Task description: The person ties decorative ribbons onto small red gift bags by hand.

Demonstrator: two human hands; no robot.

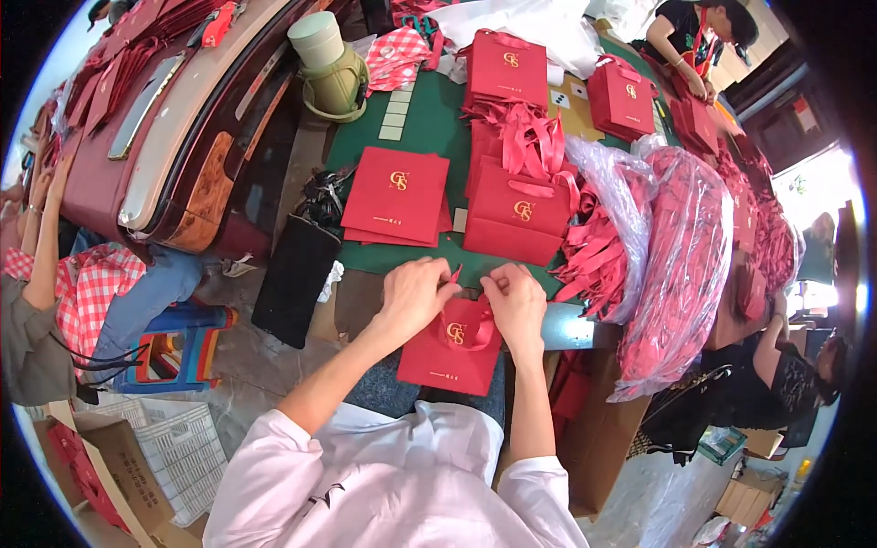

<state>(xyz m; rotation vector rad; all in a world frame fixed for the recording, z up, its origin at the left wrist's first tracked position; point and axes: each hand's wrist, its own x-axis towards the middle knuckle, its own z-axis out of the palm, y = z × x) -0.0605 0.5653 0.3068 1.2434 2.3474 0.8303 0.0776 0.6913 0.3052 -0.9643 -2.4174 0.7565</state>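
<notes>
1 head-worn fisheye looks down, near the green table (pixel 442 126).

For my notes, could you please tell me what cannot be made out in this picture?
In the head view:
Red bag being handled: back, hidden by its front.
Right hand: palm, hidden by its back.
Pale shirt: remainder, cut off by lower edge.
Wrapped red bundle: underside, hidden by its top.

The bag (pixel 429 359) just off the near edge of the green surface (pixel 441 128) was red with a gold emblem (pixel 456 334); toward the far left corner, the cloth (pixel 397 60) was red-and-white checked.
</notes>
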